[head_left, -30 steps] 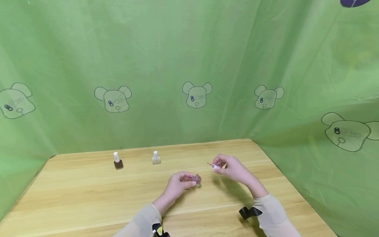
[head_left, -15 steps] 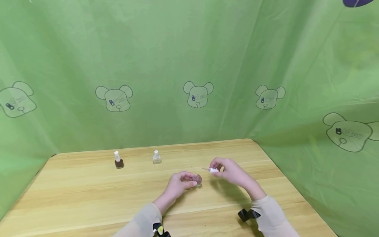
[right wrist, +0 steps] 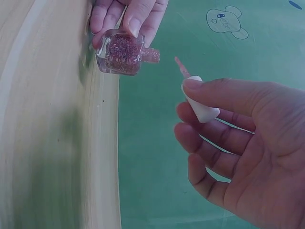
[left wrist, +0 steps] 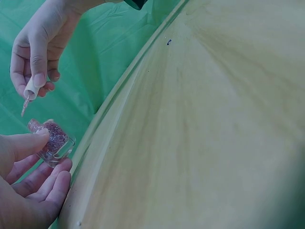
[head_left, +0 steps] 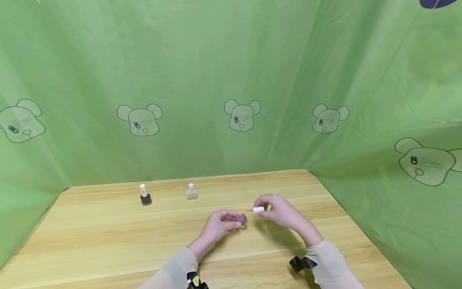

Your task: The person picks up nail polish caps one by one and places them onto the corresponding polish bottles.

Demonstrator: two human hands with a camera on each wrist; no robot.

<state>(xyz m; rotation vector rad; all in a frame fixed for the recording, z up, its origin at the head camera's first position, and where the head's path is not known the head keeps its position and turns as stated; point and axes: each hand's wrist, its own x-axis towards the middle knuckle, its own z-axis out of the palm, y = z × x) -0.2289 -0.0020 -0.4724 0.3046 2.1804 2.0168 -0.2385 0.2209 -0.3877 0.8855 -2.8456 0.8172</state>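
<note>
My left hand (head_left: 215,225) holds an uncapped bottle of pink glitter nail polish (right wrist: 124,53) between thumb and fingers. The clear square glass shows glitter inside, and its pink-coated neck points toward my right hand. Between thumb and forefinger, my right hand (head_left: 279,209) pinches the white cap (right wrist: 202,107) by its sides. From that cap a thin polish-coated brush (right wrist: 181,67) sticks out toward the bottle's neck, with a small gap between tip and opening. In the left wrist view the brush tip hangs just above the bottle neck (left wrist: 34,125).
On the wooden table (head_left: 108,237), a dark nail polish bottle (head_left: 146,199) with a white cap stands at the back left. A clear bottle (head_left: 191,194) with a white cap is to its right. A green curtain (head_left: 187,80) with bear-head prints surrounds the table.
My right hand has moved left and slightly down, bringing the brush closer to the bottle and turning it more level. The left hand has stayed nearly still with the bottle.
</note>
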